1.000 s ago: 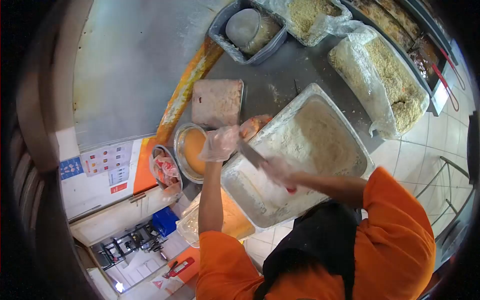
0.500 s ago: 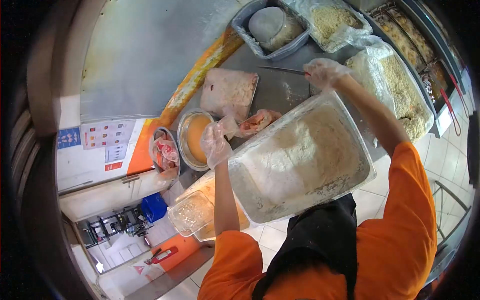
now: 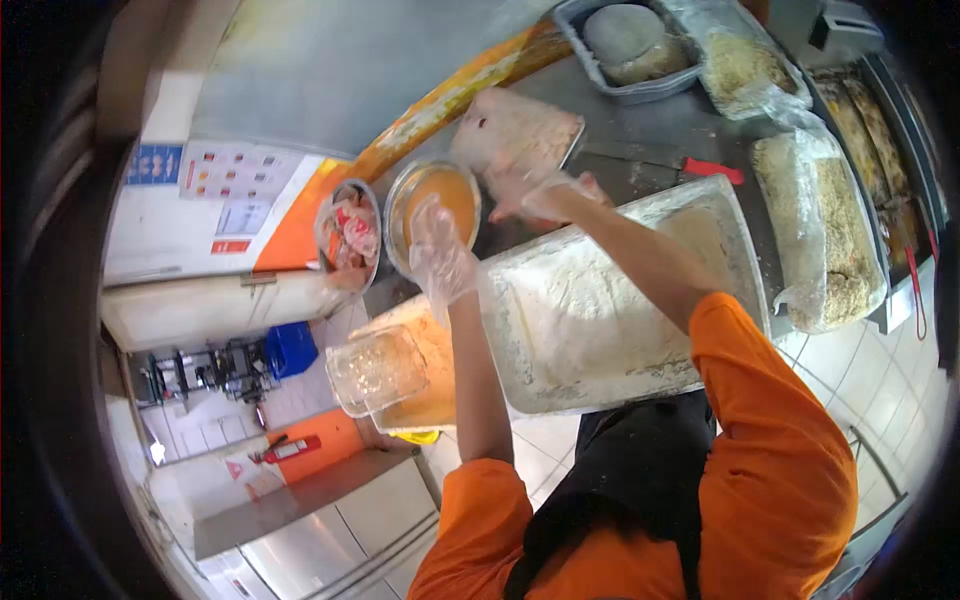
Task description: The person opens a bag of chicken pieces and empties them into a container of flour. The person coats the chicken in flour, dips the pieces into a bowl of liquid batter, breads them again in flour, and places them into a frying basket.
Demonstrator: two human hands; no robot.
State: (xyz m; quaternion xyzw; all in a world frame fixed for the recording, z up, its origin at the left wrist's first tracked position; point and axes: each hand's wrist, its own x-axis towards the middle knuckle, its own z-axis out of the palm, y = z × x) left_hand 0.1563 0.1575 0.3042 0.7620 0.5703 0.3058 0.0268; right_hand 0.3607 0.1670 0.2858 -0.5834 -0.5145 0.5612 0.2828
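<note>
Now the red-handled knife is lying released, so cutting is apparently pausing: I am seeing the right hand half-hiding the raw meat near the flour tray, its grip I cannot tell, and the left hand hovering by the bowl, fingers extended.
</note>
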